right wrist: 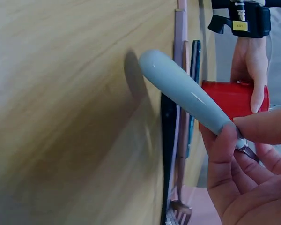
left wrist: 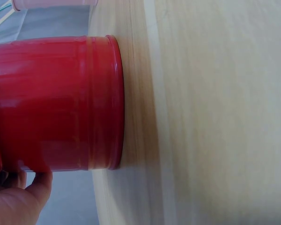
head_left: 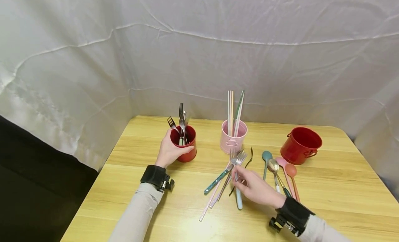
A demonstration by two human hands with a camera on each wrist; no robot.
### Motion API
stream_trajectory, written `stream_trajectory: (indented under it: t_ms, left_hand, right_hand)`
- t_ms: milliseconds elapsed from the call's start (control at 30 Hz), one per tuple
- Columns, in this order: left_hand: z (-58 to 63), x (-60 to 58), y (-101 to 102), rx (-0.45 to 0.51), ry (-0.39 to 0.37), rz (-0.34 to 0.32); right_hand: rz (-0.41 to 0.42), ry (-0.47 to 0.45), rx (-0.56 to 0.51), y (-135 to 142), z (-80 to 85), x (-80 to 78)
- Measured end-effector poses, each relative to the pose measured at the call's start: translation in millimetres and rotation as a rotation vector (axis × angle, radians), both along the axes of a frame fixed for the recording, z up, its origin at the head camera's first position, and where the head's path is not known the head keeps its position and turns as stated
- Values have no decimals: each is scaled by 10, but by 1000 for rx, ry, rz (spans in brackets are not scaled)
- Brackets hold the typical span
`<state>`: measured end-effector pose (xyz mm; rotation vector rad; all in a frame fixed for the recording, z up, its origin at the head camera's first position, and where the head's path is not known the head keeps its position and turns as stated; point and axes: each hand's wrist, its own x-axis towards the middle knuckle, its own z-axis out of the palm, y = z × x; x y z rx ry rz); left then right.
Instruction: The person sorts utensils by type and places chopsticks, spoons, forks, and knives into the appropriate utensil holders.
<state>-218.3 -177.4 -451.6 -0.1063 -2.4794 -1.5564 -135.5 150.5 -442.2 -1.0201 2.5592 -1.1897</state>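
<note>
My left hand holds the side of a red bucket that stands on the table with several forks upright in it. In the left wrist view the fingertips press the wall of this bucket. Between thumb and fingers, my right hand pinches a fork with a light blue handle, its tines pointing away from me. This fork is held tilted over a loose pile, which includes a fork with a speckled teal handle, a dark fork and pinkish chopsticks.
Behind the pile stands a pink bucket with several chopsticks in it. A second red bucket is at the right. Several spoons, among them a teal one and an orange one, lie before it. Pale curtains enclose the table.
</note>
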Motion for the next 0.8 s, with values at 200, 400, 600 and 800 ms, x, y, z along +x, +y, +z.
stream_trajectory:
  t_ms: [200,400,600,800]
  left_hand:
    - [9,3,3,9,5,-4]
    - [14,8,5,3,2,2]
    - [8,0,14,2,-19,4]
    - [15,11,9,1,-25,6]
  right_hand:
    - [-14,10,-120,-139,70,-95]
    - [-31,5,-214,-366,205,-240]
    - [-66,43,-282,-627,381,-427]
    - [-132,-7,-323,-864,571,-592]
